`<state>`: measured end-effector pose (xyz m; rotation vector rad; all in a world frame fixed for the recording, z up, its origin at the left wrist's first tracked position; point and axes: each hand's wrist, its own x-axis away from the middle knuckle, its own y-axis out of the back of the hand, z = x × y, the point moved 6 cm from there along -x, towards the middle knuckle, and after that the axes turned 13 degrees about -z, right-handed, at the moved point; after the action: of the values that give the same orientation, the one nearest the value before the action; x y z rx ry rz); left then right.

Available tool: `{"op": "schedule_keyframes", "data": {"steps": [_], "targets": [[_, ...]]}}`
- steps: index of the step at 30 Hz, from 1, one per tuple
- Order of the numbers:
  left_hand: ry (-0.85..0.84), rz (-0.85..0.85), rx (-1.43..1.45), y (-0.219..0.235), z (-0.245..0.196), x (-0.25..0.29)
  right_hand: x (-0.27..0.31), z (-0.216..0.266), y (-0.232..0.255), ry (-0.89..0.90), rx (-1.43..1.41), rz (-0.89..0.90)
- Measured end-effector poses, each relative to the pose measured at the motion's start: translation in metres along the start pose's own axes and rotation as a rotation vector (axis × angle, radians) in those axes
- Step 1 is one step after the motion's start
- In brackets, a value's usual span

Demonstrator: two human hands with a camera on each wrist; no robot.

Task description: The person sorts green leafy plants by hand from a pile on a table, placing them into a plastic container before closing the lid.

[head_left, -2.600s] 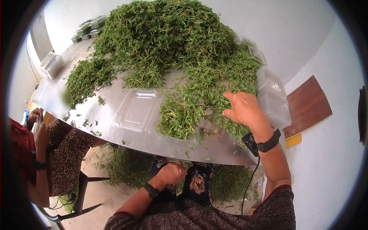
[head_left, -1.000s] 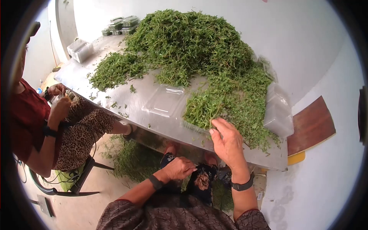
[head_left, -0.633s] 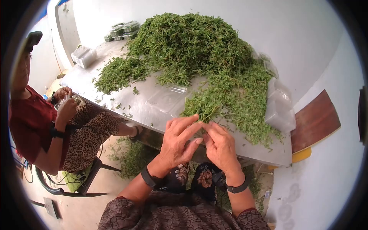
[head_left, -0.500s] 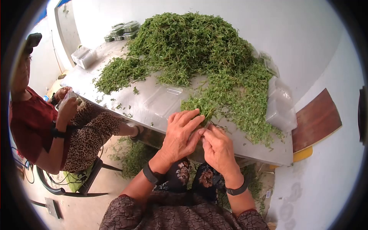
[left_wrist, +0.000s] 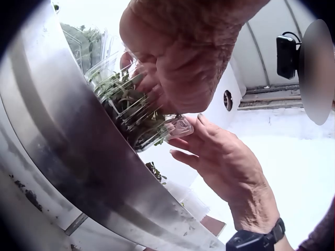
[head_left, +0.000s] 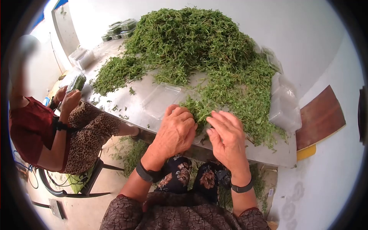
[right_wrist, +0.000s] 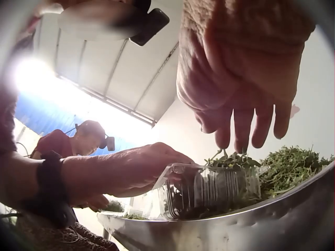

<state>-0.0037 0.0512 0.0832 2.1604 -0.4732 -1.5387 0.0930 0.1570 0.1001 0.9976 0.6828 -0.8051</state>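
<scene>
A clear plastic box holding green sprigs (right_wrist: 214, 189) stands at the table's near edge in the right wrist view. My left hand (head_left: 173, 132) is bent over its left part, and the left wrist view has its fingers (left_wrist: 149, 86) among the sprigs; whether they pinch any is hidden. My right hand (head_left: 230, 140) is at the box's right end, palm facing inward. Its fingers hang extended just above the sprigs in the right wrist view, with nothing visibly held. Loose cut greens (head_left: 237, 101) spread behind the box.
A large heap of greens (head_left: 191, 42) covers the back. Left of my hands lies a clear lid or tray (head_left: 163, 97). Clear boxes (head_left: 283, 105) stack at right, with filled ones (head_left: 120, 28) at back left. A person (head_left: 42, 130) sits at left holding a filled box (head_left: 78, 81).
From reaching over the table alone, my right hand came to the box, met my left hand there, then moved apart rightward. My left hand rose from my lap. The seated person now holds up a filled box.
</scene>
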Motion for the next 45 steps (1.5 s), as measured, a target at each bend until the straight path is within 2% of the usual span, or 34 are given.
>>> {"op": "schedule_keyframes", "data": {"steps": [2,6,16,18,20,22,24,27,34,40,45], "targets": [[-0.012,0.019,0.017,0.000,0.000,-0.001,-0.001,0.002,-0.012,0.076,0.022,0.098],[-0.039,0.030,0.077,-0.001,0.002,-0.001,-0.009,0.001,-0.024,0.100,0.062,0.124],[0.004,0.010,0.110,0.001,0.012,0.006,-0.011,-0.008,-0.049,0.084,0.152,0.268],[0.031,-0.144,0.190,0.014,0.012,0.006,-0.010,-0.011,-0.044,0.070,0.078,0.176],[0.086,-0.142,0.194,0.022,0.018,0.013,-0.009,-0.014,-0.040,0.043,0.066,0.193],[0.110,-0.231,0.136,0.036,0.020,0.016,-0.010,-0.013,-0.030,0.074,0.096,0.116],[0.145,-0.222,0.120,0.041,0.023,0.022,-0.012,-0.012,-0.022,0.070,0.123,0.160],[0.169,-0.236,0.143,0.045,0.024,0.028,-0.012,-0.011,-0.007,0.059,0.072,0.067],[0.106,-0.239,0.175,0.044,0.014,0.024,0.000,-0.003,-0.010,0.078,0.064,0.096],[0.106,-0.167,0.106,0.017,0.006,0.001,0.008,-0.005,-0.005,0.016,0.046,0.020],[0.203,-0.092,-0.040,-0.002,0.012,-0.007,0.019,-0.014,-0.004,-0.002,0.008,0.017]]}}
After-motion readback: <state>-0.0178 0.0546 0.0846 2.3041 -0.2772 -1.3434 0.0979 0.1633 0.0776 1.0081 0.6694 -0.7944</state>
